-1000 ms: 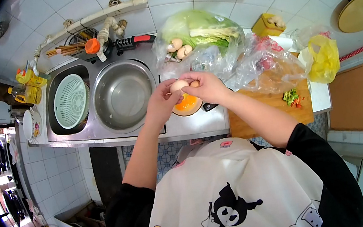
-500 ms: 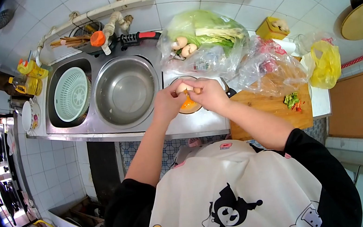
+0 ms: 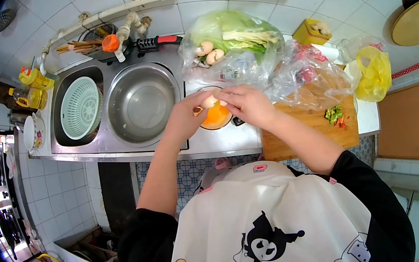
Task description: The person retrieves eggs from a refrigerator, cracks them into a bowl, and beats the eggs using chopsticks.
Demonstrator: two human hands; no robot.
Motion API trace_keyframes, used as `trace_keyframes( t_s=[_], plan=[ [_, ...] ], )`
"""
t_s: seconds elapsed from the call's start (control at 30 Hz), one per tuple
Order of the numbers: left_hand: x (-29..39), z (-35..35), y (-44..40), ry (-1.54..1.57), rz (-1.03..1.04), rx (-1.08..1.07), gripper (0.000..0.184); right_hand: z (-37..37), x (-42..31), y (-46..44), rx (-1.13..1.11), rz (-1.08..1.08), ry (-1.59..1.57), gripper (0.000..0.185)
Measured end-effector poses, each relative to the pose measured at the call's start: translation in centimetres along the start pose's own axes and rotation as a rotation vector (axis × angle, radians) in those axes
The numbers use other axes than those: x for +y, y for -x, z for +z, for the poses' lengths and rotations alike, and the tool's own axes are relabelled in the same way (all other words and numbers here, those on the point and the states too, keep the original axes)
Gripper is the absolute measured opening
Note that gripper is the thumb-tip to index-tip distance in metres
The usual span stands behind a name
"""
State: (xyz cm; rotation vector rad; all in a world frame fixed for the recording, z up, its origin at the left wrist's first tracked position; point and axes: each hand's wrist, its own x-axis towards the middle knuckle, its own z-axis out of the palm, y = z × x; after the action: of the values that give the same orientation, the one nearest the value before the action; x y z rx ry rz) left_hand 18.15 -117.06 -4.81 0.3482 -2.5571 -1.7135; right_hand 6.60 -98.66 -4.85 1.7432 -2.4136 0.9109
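Observation:
Above a bowl on the counter, my left hand grips a pale cracked eggshell between thumb and fingers. From the other side my right hand has its fingertips closed against the same shell, near its upper edge. Orange egg yolk lies in the bowl just beneath the shell. The hands partly hide the bowl's rim, and the inside of the shell cannot be seen.
Left of the hands is a steel sink, with a pale green colander in the adjoining basin. Behind are bagged cabbage and broken eggshells. A cutting board holds chopped vegetables at the right.
My hands have moved slightly apart, and the left one has shifted left with the shell. More orange yolk shows in the bowl. The view has shifted a little.

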Motion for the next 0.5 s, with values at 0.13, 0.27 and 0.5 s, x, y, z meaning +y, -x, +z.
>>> trace_keyframes(
  t_s=[0.13,0.27,0.5],
  plan=[
    [0.7,-0.2,0.4,-0.226,0.184,0.022,0.046,-1.2,-0.4,0.0,0.013,-0.046,0.07,0.041],
    [1.2,-0.4,0.6,-0.387,0.289,0.069,0.045,-1.6,-0.6,-0.1,0.044,-0.085,0.088,0.039],
    [1.3,0.3,0.9,-0.147,0.056,0.065,0.042,-0.3,-0.6,0.2,0.057,0.252,-0.312,0.029]
  ],
)
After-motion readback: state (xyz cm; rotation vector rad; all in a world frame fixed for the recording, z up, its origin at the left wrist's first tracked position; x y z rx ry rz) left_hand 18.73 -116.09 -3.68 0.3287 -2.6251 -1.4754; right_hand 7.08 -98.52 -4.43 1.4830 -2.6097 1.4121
